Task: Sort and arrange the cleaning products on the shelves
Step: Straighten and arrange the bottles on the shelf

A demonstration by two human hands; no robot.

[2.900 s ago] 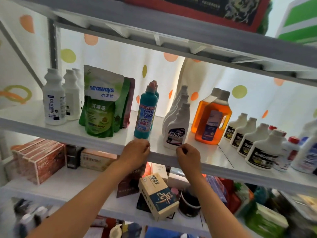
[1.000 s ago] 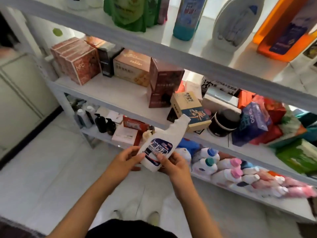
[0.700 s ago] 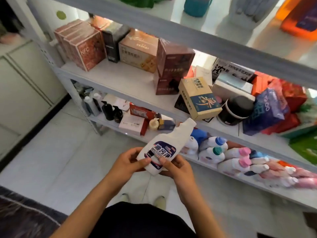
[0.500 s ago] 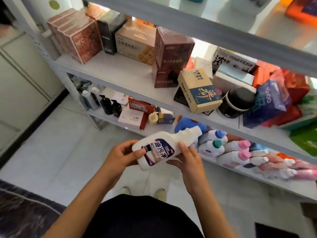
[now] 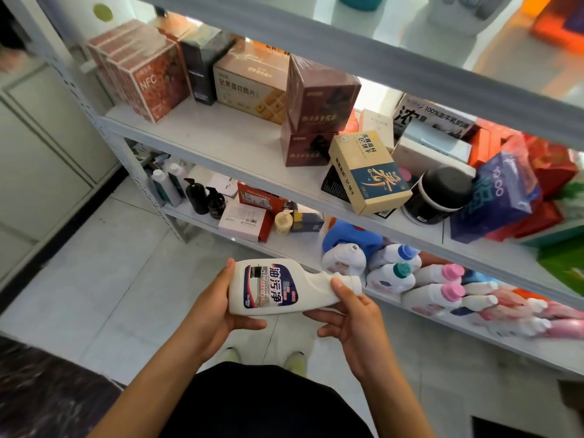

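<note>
Bottle off the top shelf, now turned flat at waist height

The white plastic spray-cleaner bottle with a dark blue label (image 5: 278, 287) has rotated from tilted to horizontal, neck pointing to 3 o'clock; the left hand (image 5: 215, 306) clamps its base and the right hand (image 5: 350, 314) curls around the neck, suggesting it heads for the white capped bottles lying on the bottom shelf (image 5: 410, 279) at 2 o'clock.

Before you, a white middle shelf (image 5: 221, 137) carries red NFC boxes (image 5: 148, 83), a beige biscuit carton (image 5: 249, 80), stacked maroon boxes (image 5: 316, 99) and a black tub (image 5: 439, 194); the bottom shelf (image 5: 303, 248) holds black pump bottles (image 5: 202, 197) and pink-capped bottles (image 5: 439, 279) lying flat.
</note>
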